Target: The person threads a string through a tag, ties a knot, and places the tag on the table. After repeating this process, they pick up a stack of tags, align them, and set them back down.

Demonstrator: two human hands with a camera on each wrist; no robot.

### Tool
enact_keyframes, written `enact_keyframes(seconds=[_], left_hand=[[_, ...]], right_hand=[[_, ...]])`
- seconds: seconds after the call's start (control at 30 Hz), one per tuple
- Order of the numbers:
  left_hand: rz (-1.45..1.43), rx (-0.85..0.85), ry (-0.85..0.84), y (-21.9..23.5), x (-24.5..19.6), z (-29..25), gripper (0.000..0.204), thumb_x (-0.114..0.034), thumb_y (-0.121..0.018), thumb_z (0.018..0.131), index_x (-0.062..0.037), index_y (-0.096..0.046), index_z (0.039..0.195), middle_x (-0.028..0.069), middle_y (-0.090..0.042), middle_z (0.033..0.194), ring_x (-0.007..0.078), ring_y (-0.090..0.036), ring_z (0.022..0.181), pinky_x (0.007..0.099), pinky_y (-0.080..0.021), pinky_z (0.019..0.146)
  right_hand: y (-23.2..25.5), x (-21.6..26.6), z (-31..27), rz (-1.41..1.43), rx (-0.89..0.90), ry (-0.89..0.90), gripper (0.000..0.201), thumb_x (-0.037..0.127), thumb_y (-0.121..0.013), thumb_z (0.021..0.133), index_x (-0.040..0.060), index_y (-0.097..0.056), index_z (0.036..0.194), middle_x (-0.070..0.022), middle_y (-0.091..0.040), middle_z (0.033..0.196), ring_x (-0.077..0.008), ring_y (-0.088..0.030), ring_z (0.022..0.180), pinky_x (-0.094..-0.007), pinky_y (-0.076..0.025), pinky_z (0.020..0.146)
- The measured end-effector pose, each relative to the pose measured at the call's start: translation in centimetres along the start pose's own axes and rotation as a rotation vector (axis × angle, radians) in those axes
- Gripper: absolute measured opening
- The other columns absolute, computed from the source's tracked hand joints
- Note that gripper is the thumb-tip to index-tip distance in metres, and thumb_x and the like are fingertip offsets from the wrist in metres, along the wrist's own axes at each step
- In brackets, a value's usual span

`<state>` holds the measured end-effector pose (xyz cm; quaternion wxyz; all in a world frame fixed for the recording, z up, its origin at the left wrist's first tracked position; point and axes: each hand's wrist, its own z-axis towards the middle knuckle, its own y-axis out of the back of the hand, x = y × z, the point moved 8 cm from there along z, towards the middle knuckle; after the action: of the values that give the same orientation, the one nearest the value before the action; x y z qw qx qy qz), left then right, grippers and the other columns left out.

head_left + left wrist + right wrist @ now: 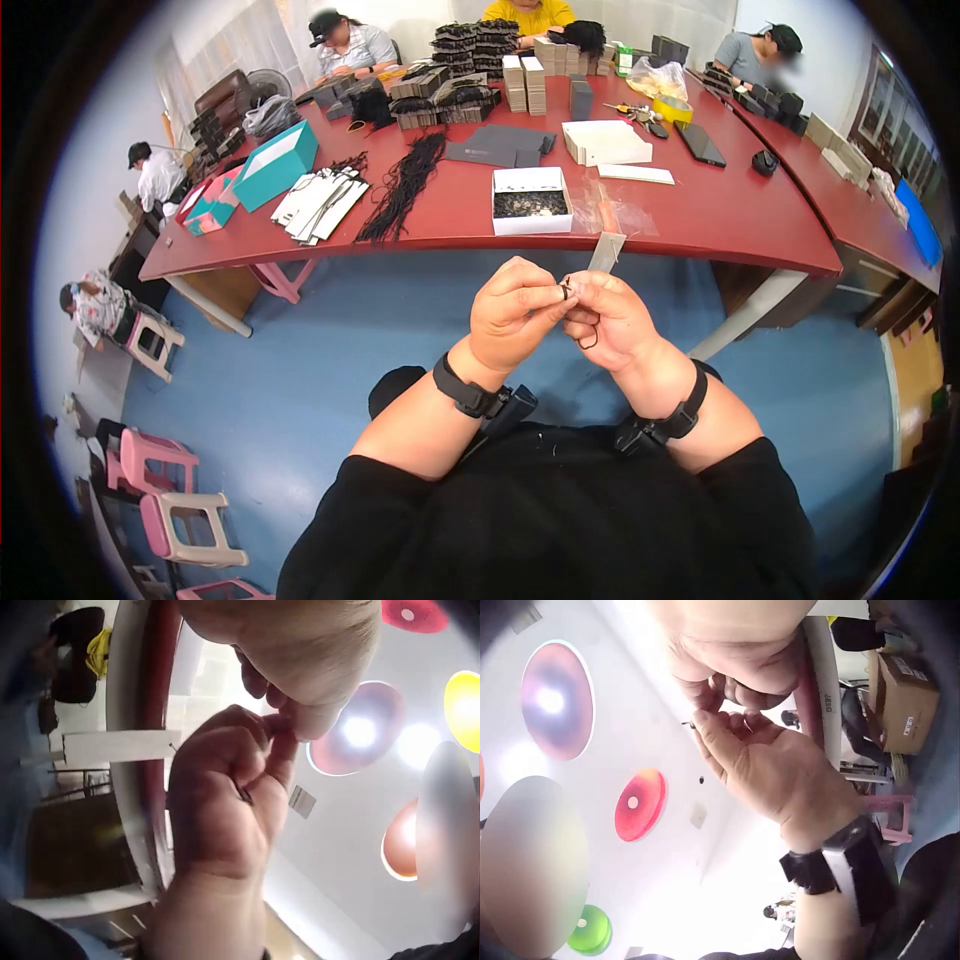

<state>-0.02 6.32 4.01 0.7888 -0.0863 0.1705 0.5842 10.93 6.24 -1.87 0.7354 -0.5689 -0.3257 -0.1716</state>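
In the head view my left hand and right hand meet fingertip to fingertip in front of the table edge. Between them, thumbs and fingers pinch a thin black cord. A loop of the same cord hangs under the right hand's curled fingers. Just beyond the right hand is a narrow pale card tag, also seen as a white strip with a short dark thread at its end in the left wrist view. Most of the cord is hidden by the fingers.
On the red table are a white open box of small black pieces, white tags, a bundle of black cords, a teal box, grey cards and a phone. Several people sit around.
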Motion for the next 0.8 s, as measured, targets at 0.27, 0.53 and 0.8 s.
enact_keyframes(seconds=[0.27,0.53,0.8], left_hand=[[-0.644,-0.067,0.661,-1.8,1.5,-2.5,0.015,0.008,-0.066,0.075,-0.0008,-0.058,0.083,0.0105,-0.057,0.091,0.0169,-0.057,0.083,0.0258,-0.047,0.071],[-0.055,0.200,0.131,-0.4,-3.7,0.1,0.018,0.006,-0.069,0.071,-0.0038,-0.063,0.085,0.0085,-0.064,0.084,0.0219,-0.061,0.075,0.0302,-0.049,0.066],[0.028,0.321,-0.002,-1.2,-5.2,0.5,0.021,0.004,-0.072,0.068,-0.0046,-0.064,0.085,0.0075,-0.064,0.082,0.0214,-0.061,0.070,0.0294,-0.048,0.061]], right_hand=[[-4.1,5.3,-3.2,-1.085,-0.045,0.575,0.006,0.005,-0.065,0.078,0.0012,-0.065,0.083,0.0008,-0.045,0.064,-0.0076,-0.039,0.055,-0.0240,-0.034,0.050],[-6.6,6.0,-5.4,-1.335,0.089,0.627,0.008,0.002,-0.069,0.074,0.0047,-0.067,0.081,-0.0018,-0.048,0.063,-0.0108,-0.041,0.053,-0.0249,-0.034,0.049],[-6.0,5.5,-5.0,-1.225,0.188,0.303,0.005,0.004,-0.072,0.070,0.0040,-0.068,0.073,-0.0008,-0.046,0.059,-0.0113,-0.043,0.054,-0.0258,-0.034,0.049]])
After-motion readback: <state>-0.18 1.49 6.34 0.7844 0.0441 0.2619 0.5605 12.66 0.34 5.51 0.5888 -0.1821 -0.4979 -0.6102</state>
